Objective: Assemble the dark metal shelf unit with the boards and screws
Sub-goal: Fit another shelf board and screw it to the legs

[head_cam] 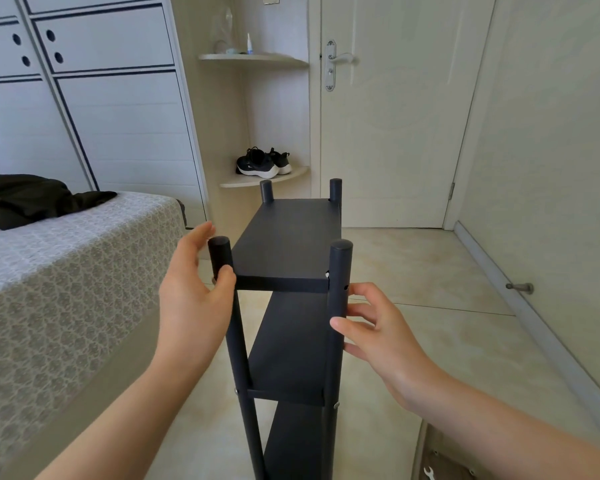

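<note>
Bright, soft daylight, even over room; source not in view. Only weak shadows, e.g. under top board of shelf unit (288,233). Slight motion blur on left hand (191,292), just left of it. Strong wide-angle bending of wardrobe (84,109) lines far left & wall (555,150) lines far right. Faint sheen on door (395,126) behind it.

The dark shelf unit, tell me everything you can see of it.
The shelf unit stands upright on the tiled floor beside the bed: four round matte black posts, three dark boards in tiers, small screw heads at the middle joints. A hole shows in the near right post. The thumb of the left hand rests on the near left post; the right hand holds the near right one.
</note>
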Motion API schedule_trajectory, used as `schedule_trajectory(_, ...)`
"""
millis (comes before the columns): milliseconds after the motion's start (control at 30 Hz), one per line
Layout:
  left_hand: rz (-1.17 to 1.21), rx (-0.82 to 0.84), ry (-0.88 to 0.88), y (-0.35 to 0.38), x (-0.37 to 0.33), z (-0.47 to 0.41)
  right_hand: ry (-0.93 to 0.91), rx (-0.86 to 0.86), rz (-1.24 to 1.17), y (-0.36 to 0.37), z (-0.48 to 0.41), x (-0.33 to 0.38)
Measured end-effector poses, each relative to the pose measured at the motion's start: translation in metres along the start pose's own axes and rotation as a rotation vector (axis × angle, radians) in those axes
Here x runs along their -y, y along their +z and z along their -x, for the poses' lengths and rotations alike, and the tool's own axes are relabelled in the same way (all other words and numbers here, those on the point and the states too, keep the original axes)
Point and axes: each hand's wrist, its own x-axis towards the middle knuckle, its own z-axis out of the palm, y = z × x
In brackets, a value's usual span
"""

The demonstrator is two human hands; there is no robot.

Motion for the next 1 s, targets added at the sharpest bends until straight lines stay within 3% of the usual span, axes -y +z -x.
schedule_trajectory(67,-0.05,-0.02,0.13,0.005,-0.006,0.008,0.007,-0.004,-0.004,0.0,0.0,0.001)
schedule_trajectory(233,-0.231,0.176,0.581,0.027,-0.015,0.023,0.071,-0.024,-0.068,-0.005,-0.001,0.001)
schedule_trajectory(300,-0.179,0.19,0.617,0.035,-0.021,0.029,0.084,-0.027,-0.085,-0.006,-0.002,0.001)
schedule_trajectory(367,-0.059,0.255,0.469,0.039,-0.028,0.039,0.088,-0.029,-0.089,-0.006,-0.003,0.001)
schedule_trajectory(500,0.237,0.49,-0.161,0.049,-0.034,0.046,0.081,-0.033,-0.045,-0.006,-0.004,0.0)
schedule_trajectory(633,0.333,0.502,-0.545,0.056,-0.017,0.043,0.066,-0.021,-0.044,-0.007,-0.004,-0.003)
schedule_trajectory(867,0.755,0.489,-0.684,0.07,-0.002,0.029,0.065,-0.021,-0.063,-0.008,-0.003,-0.006)
schedule_trajectory(1000,0.797,0.53,-0.628,0.076,-0.004,0.026,0.059,-0.011,-0.071,-0.01,-0.003,-0.006)
